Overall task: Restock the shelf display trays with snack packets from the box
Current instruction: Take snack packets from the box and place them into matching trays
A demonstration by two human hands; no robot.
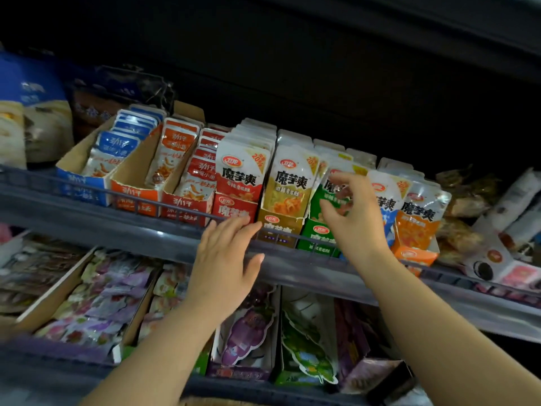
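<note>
A grey shelf [123, 227] with a wire front rail crosses the middle of the frame, lined with display trays of snack packets. Right of centre, the green tray [317, 235] stands between a yellow tray [279, 227] and a blue one. The left hand [225, 259] lies flat and empty on the rail, fingers spread. The right hand [352, 212], fingers loosely curled, reaches at the green tray's packets [325, 197]; whether it grips one cannot be told

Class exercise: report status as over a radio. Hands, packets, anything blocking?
Left hand open, fingers on the shelf rail by the red tray. Right hand open at the green tray's packets, grip unclear. No box in view. Nothing blocking.
</note>
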